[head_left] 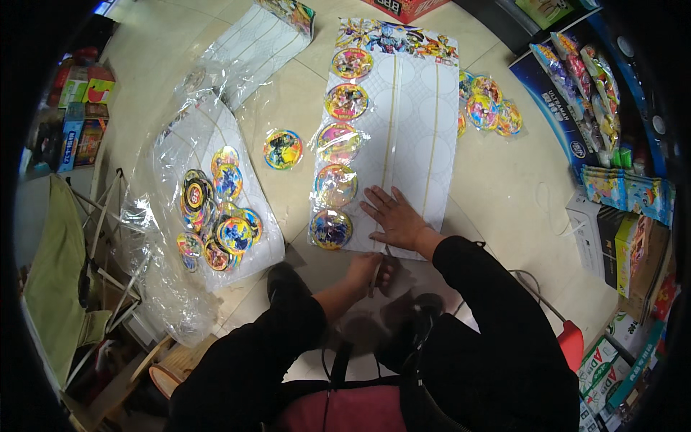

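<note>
On the floor before me lies a white backing board (414, 144) with a picture band across its far end and narrow yellowish strips running lengthwise. Down its left edge runs a column of round picture cards (346, 101) in clear wrappers. My right hand (396, 218) rests flat on the near part of the board, fingers spread. My left hand (367, 275) is closed just off the near edge, around a thin greyish piece I cannot make out. A single wrapped round card (283, 149) lies left of the board.
A second white board (255, 248) on the left carries a pile of round cards (234, 234), with crumpled clear plastic (173, 302) beside it. Another board (270, 50) lies behind. More wrapped cards (493, 108) lie right. A folding chair (57, 273) and stacked boxes (604, 245) flank me.
</note>
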Action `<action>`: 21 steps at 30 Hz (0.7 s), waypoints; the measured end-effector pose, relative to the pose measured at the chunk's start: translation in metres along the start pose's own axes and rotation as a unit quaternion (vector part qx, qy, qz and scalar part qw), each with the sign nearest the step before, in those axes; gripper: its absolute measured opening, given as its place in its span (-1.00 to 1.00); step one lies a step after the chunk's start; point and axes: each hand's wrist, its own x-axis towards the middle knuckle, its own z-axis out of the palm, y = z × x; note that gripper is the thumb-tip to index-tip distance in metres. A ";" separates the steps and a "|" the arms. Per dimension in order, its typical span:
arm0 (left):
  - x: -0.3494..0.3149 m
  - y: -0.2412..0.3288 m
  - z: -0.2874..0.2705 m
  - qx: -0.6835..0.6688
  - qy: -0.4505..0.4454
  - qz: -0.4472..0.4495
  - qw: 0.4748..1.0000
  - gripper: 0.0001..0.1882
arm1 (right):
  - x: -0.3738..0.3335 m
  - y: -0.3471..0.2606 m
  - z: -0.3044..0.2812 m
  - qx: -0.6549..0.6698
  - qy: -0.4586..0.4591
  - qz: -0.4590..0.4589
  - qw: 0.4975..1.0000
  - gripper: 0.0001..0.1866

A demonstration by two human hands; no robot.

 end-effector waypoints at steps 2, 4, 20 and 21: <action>0.002 0.002 0.003 0.017 0.005 -0.007 1.000 -0.74 | -0.001 0.007 0.001 0.055 0.072 0.017 0.996 -0.23; -0.005 -0.003 0.004 0.015 0.016 -0.020 1.000 -0.74 | -0.004 0.008 -0.008 0.167 0.181 0.047 0.968 -0.36; 0.025 0.014 -0.021 0.523 0.004 -0.021 0.852 -0.63 | -0.075 -0.138 0.030 0.690 0.078 0.429 0.578 -0.63; 0.002 0.042 0.004 0.572 -0.027 -0.073 0.817 -0.63 | -0.078 -0.140 0.017 0.722 0.061 0.447 0.525 -0.63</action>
